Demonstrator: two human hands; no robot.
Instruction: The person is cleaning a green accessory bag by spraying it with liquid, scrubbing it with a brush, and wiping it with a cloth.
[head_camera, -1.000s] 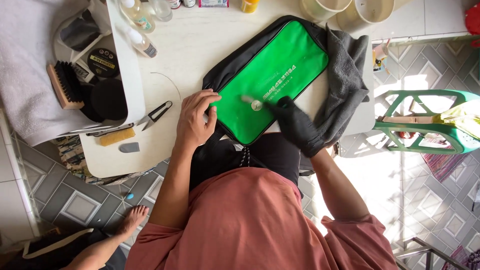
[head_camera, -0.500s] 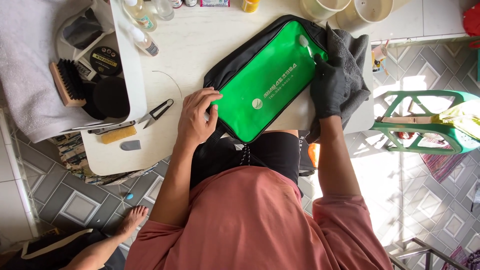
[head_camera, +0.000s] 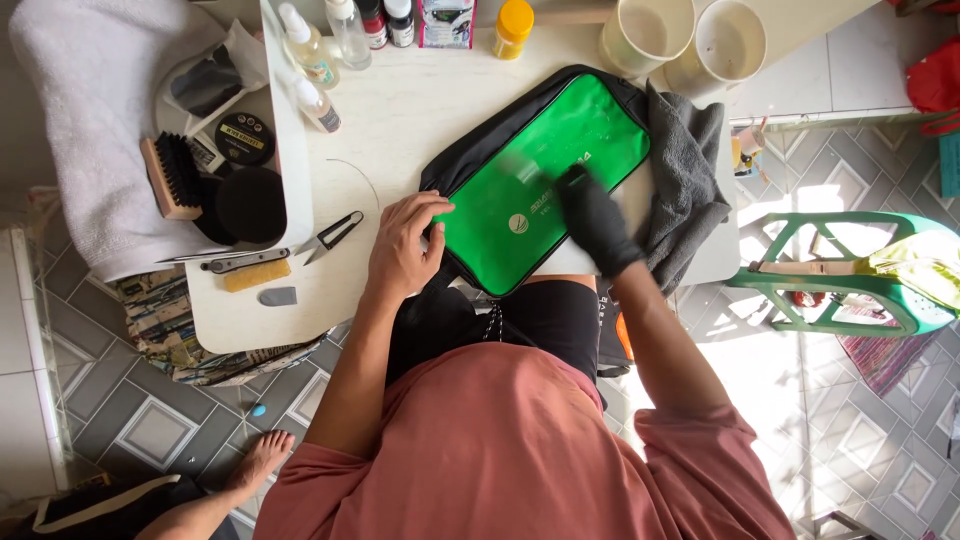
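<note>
**A:** How is the grip now?

**B:** I see the left hand (head_camera: 403, 247) lying flat, fingers spread, pressing on the near-left corner of the green bag (head_camera: 545, 185). It does not close around anything; it only holds the bag down. The right hand (head_camera: 592, 218) wears a black glove and rests on the green panel, a little right of its middle. It is blurred, so I cannot tell if the fingers are bent or if they hold a small cloth under them.

**A:** And where is the bag?

**B:** It lies on the white table (head_camera: 430, 110), turned diagonally, its long side pointing to about 1 o'clock. The grey cloth (head_camera: 688, 180) is touching it at 3 o'clock, partly under its far end. Two cream cups (head_camera: 690, 40) stand at 1 o'clock, a row of small bottles (head_camera: 345, 30) at 11 o'clock, and small scissors (head_camera: 332, 236) just beside the left hand at 9 o'clock.

**A:** How far is the work, in your judgement?

**B:** I think it is the wiping of the green face, in the middle of it. The panel looks clean and shiny where I can see, but the black edge and the zipper side seem not touched. The brush (head_camera: 172, 177) and the round tin (head_camera: 245, 138) at 9 o'clock lie apart, not in use.
</note>
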